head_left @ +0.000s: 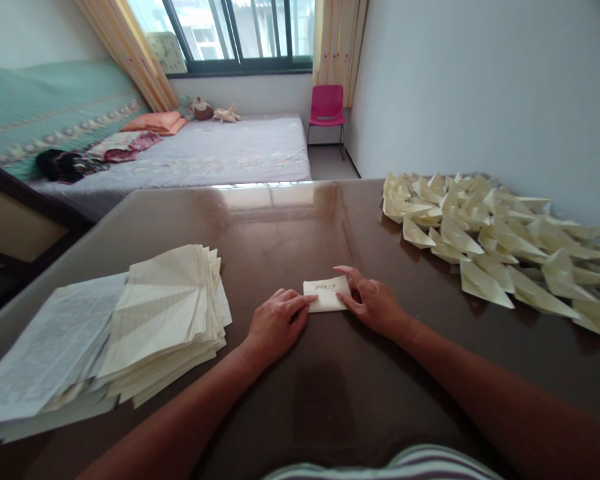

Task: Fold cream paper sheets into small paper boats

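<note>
A small cream sheet of paper (326, 303), folded into a flat rectangle with faint print near its upper edge, lies on the brown table in front of me. My left hand (279, 325) holds its left end, the index finger pressing on top and the other fingers curled in. At the right end, my right hand (377, 303) grips the same paper, thumb on its face and index finger stretched past the upper corner. What the undersides of my fingers touch is hidden.
Left of my hands sits a stack of creased cream sheets (155, 313), overlapping a pile of printed white papers (50, 353). Many folded paper boats (485, 233) crowd the table's right side by the wall. Beyond the glossy table (280, 233) are a bed (250, 150) and a pink chair (327, 107).
</note>
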Available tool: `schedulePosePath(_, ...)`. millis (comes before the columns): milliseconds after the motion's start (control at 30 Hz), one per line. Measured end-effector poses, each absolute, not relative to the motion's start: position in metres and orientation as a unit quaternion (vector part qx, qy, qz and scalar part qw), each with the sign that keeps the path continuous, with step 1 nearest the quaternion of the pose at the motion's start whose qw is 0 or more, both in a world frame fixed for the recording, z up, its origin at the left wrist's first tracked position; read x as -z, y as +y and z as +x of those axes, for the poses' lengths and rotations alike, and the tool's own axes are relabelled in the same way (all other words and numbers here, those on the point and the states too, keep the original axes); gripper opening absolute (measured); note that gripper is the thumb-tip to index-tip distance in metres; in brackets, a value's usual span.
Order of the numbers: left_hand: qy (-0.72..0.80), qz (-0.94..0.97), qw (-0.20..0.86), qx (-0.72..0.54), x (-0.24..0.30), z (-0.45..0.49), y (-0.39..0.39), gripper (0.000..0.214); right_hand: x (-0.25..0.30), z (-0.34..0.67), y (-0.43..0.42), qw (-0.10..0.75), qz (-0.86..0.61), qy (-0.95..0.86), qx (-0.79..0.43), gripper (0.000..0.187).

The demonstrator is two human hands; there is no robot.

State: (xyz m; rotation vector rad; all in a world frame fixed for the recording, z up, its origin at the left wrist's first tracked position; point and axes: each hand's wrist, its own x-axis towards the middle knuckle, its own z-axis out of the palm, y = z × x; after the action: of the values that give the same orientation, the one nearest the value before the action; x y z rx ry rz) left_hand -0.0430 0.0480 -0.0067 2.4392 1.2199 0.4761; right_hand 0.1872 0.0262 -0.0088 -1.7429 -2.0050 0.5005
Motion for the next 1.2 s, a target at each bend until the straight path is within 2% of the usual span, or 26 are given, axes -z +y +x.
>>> schedulePosePath(100, 0.420, 0.878, 0.162, -0.163, 0.007, -0.043, 0.046, 0.030, 0.007, 0.186, 0.026, 0.212, -0.613, -0.741, -0.176, 0.026)
schedulePosePath(167, 0.416, 0.883, 0.150, -0.161, 0.008, -0.043, 0.044, 0.030, 0.007, 0.185, 0.026, 0.217, -0.604, -0.748, -0.172, 0.022)
schedulePosePath(533, 0.411, 0.896, 0.097, -0.136, 0.006, -0.041, 0.041, 0.031, 0.010, 0.184, 0.027, 0.211, -0.603, -0.754, -0.153, 0.022)
schedulePosePath(1000, 0.387, 0.918, -0.036, -0.073, -0.002, -0.035, 0.032, 0.029, 0.006, 0.180, 0.026, 0.185, -0.613, -0.756, -0.138, 0.025)
schedulePosePath(1200, 0.323, 0.938, -0.037, -0.119, 0.010, -0.033, 0.028, 0.039, 0.004, 0.179, 0.025, 0.175, -0.610, -0.762, -0.126, 0.026)
